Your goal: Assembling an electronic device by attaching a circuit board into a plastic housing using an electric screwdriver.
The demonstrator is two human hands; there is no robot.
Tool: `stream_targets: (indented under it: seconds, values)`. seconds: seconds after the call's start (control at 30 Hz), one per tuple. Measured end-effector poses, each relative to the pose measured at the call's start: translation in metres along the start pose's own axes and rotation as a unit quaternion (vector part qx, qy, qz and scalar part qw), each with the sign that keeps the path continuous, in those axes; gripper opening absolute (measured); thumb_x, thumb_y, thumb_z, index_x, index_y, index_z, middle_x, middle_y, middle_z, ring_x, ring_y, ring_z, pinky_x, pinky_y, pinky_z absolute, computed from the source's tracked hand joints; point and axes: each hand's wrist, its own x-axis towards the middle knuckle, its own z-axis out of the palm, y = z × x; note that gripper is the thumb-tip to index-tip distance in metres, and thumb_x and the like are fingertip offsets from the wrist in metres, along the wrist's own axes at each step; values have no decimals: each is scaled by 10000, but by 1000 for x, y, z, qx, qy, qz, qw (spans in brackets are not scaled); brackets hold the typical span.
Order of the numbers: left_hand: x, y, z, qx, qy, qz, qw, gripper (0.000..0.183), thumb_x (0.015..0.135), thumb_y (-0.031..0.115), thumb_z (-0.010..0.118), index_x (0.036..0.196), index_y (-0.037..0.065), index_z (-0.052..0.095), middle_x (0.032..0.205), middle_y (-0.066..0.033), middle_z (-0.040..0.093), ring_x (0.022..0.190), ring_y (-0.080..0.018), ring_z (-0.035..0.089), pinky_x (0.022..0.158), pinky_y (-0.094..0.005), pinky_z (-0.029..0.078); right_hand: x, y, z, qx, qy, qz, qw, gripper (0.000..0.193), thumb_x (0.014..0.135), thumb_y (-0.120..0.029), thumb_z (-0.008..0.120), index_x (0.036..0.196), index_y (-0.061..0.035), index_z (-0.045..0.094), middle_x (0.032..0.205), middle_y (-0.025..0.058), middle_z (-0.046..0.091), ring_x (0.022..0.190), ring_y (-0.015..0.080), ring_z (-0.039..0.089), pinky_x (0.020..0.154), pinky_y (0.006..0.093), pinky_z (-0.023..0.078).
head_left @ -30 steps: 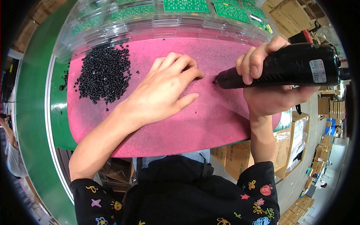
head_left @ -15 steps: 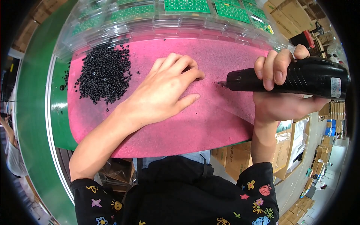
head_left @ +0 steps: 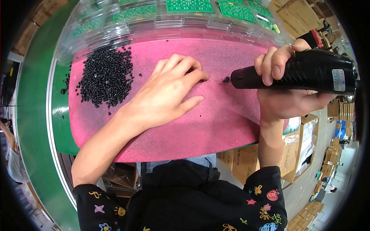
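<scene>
A black electric screwdriver [head_left: 300, 75] lies almost level in the grip of my right hand [head_left: 283, 84], its nose pointing left over the pink mat [head_left: 181, 138]. At its tip sits a small dark piece [head_left: 226, 79], too small to make out clearly. My left hand [head_left: 165, 90] rests palm down on the mat, thumb apart from the bent fingers; what lies beneath the palm is hidden. Left of that hand spreads a pile of small black parts [head_left: 106, 77], which look like screws or rivets.
Clear plastic trays [head_left: 165, 27] holding green circuit boards [head_left: 189, 5] are stacked along the mat's far edge. A green tabletop [head_left: 34, 115] runs along the left. Cardboard boxes [head_left: 241, 163] stand to the lower right, below the mat's edge.
The screwdriver has shifted slightly left and up with my right hand, and less of its bit shows. My left hand stays nearly still.
</scene>
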Motion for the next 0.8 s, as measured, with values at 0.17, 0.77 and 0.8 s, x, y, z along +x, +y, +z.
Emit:
stream_targets:
  seconds: [0.17,0.77,0.8]
  values:
    - [0,1,-1,-1,-1,-2,1000,408,806,197,714,1178,67,606,1202,-99,531,1149,-288,469,983,-407,382,1,1,-2,12,4,15,1000,940,782,-890,240,1121,-61,526,643,25,479,519,138,408,559,297,339]
    - [-1,-2,-1,-4,2,3,1000,407,806,202,693,1176,58,603,1192,-111,531,1133,-298,469,977,-412,378,3,10,4,-44,38,42,997,874,857,-796,182,1093,-38,548,602,54,477,478,157,398,547,328,369]
    - [-1,-2,0,-5,2,4,1000,408,805,201,692,1178,59,603,1194,-111,531,1133,-297,469,976,-413,379,2,8,4,-35,39,45,998,868,861,-788,183,1101,-40,550,614,51,477,485,154,393,548,326,363]
